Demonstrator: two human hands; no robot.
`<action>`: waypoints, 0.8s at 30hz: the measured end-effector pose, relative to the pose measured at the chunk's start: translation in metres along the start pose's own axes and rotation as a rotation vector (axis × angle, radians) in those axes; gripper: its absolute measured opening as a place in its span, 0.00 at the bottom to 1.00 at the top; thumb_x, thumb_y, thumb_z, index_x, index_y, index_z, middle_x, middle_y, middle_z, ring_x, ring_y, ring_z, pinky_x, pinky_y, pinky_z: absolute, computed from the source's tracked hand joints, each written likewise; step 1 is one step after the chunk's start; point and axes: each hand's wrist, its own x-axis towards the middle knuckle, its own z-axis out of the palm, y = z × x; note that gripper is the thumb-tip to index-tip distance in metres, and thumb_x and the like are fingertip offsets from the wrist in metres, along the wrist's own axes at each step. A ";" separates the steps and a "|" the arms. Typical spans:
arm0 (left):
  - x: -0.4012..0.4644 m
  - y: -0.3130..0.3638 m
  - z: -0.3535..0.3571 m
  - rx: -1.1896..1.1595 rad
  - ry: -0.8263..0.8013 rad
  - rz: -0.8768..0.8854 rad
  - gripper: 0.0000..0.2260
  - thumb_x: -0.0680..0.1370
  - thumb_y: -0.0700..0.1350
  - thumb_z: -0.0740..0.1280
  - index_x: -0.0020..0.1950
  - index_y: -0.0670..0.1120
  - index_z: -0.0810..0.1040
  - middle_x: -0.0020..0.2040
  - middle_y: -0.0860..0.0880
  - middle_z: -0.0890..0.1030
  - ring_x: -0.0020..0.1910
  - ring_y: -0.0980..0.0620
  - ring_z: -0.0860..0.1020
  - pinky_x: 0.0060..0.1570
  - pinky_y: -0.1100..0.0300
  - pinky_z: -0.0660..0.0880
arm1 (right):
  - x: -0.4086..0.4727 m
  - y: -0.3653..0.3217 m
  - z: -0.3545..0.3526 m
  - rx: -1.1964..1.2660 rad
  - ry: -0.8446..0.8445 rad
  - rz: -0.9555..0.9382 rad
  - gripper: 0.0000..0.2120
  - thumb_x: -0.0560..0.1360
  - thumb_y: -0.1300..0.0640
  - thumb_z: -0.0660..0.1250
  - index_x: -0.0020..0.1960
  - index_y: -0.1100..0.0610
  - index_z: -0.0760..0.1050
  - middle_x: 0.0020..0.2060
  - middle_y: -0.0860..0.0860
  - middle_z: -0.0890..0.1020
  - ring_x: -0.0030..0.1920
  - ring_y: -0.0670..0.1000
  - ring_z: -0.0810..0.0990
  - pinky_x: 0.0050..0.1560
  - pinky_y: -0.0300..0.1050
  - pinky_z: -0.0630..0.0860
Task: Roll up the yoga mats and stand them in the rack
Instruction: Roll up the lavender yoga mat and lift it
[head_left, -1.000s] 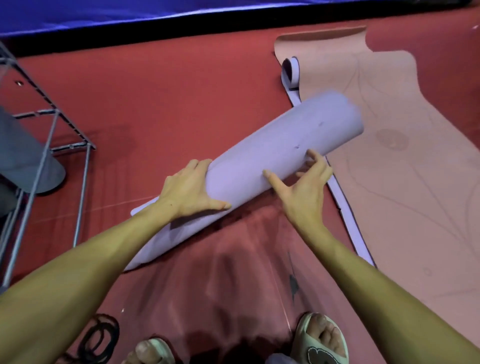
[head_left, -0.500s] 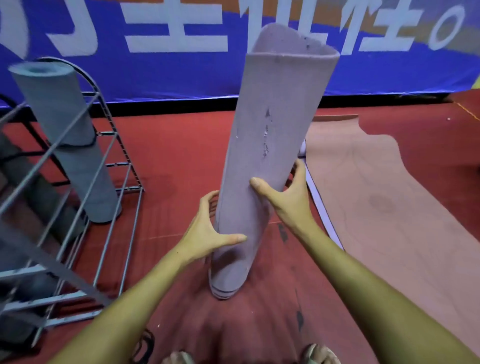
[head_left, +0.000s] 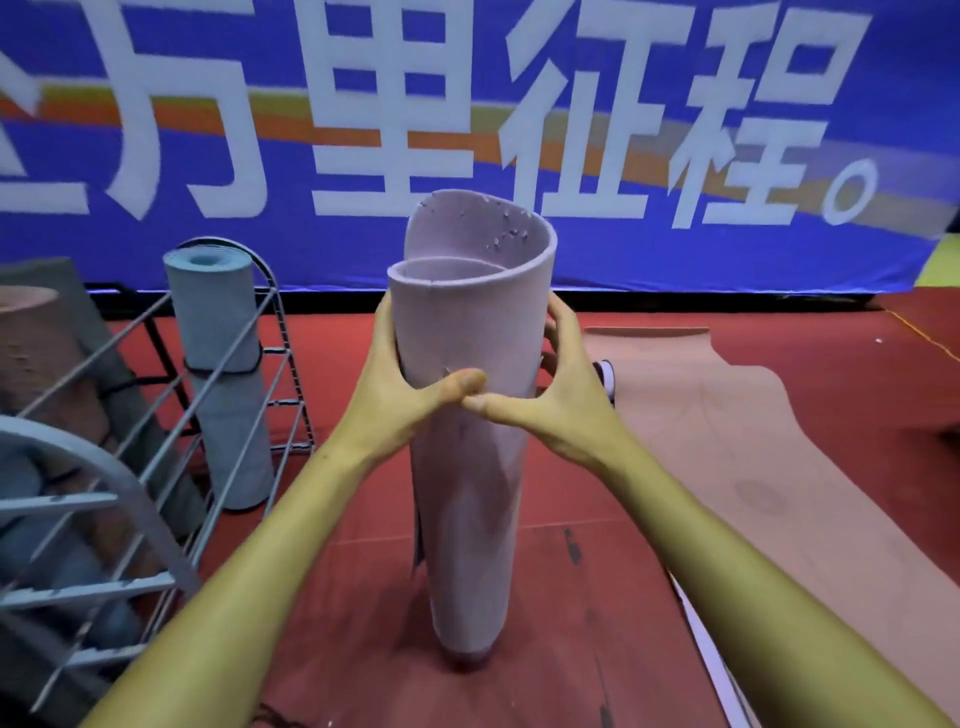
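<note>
Your left hand (head_left: 400, 395) and right hand (head_left: 550, 410) each have a closed grip round the rolled lilac mat (head_left: 467, 493), thumbs meeting at its front. It stands upright on the red floor (head_left: 597, 597). The wire rack (head_left: 156, 467) stands left, holding a grey rolled mat (head_left: 223, 374). A pink mat (head_left: 753, 467) lies flat to the right, before the blue banner (head_left: 519, 130).

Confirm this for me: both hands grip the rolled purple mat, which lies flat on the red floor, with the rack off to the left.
Not quite. The head view shows the rolled purple mat standing upright on its end on the red floor, not lying flat. The left hand and right hand do grip it, and the rack is to the left.
</note>
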 end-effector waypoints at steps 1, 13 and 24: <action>-0.010 -0.007 0.001 -0.012 -0.022 -0.031 0.45 0.66 0.51 0.81 0.78 0.49 0.62 0.70 0.56 0.76 0.66 0.62 0.77 0.59 0.67 0.75 | -0.006 0.005 -0.001 -0.030 -0.048 0.016 0.56 0.63 0.46 0.87 0.80 0.41 0.57 0.74 0.41 0.72 0.71 0.45 0.76 0.67 0.49 0.78; -0.065 -0.066 0.034 0.061 -0.086 -0.305 0.52 0.61 0.59 0.84 0.77 0.49 0.60 0.71 0.56 0.73 0.68 0.62 0.76 0.66 0.52 0.78 | -0.046 0.055 -0.007 -0.195 -0.158 0.159 0.54 0.63 0.57 0.86 0.78 0.49 0.56 0.72 0.45 0.72 0.70 0.44 0.76 0.66 0.53 0.79; -0.039 -0.036 0.007 0.163 -0.107 -0.175 0.58 0.61 0.56 0.87 0.83 0.56 0.57 0.74 0.60 0.72 0.71 0.64 0.74 0.64 0.68 0.74 | -0.032 0.022 -0.026 -0.102 -0.118 0.142 0.63 0.62 0.46 0.88 0.84 0.41 0.51 0.78 0.41 0.66 0.75 0.40 0.69 0.73 0.46 0.72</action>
